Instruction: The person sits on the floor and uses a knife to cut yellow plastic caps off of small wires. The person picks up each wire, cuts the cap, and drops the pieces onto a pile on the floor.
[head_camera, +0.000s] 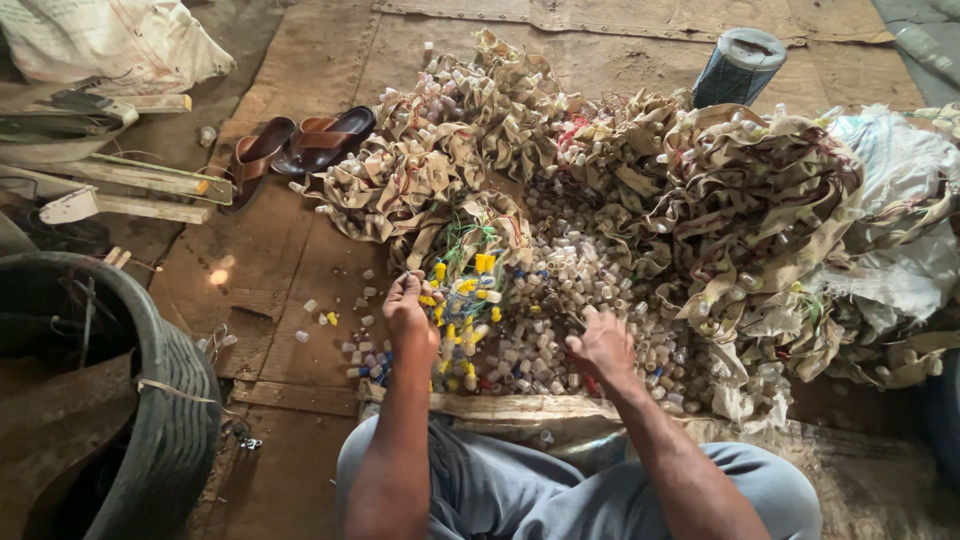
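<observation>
I sit on the floor facing a heap of small white, yellow and blue plastic pieces (560, 300) strung on threads. My left hand (408, 305) is closed on a bunch of threads with yellow and white pieces (462, 290) hanging from it. My right hand (600, 345) rests palm down on the loose pieces, fingers curled; what it grips is hidden, though something red (590, 382) shows just under it. Large bundles of crumpled tan fabric strips with pieces attached (700, 190) are piled behind and to the right.
A pair of brown sandals (300, 145) lies at the upper left. A black tyre (150, 380) stands at the left with wooden sticks (130, 180) above it. A dark cylindrical container (738, 65) stands behind the pile. White sacks (900, 220) lie at right.
</observation>
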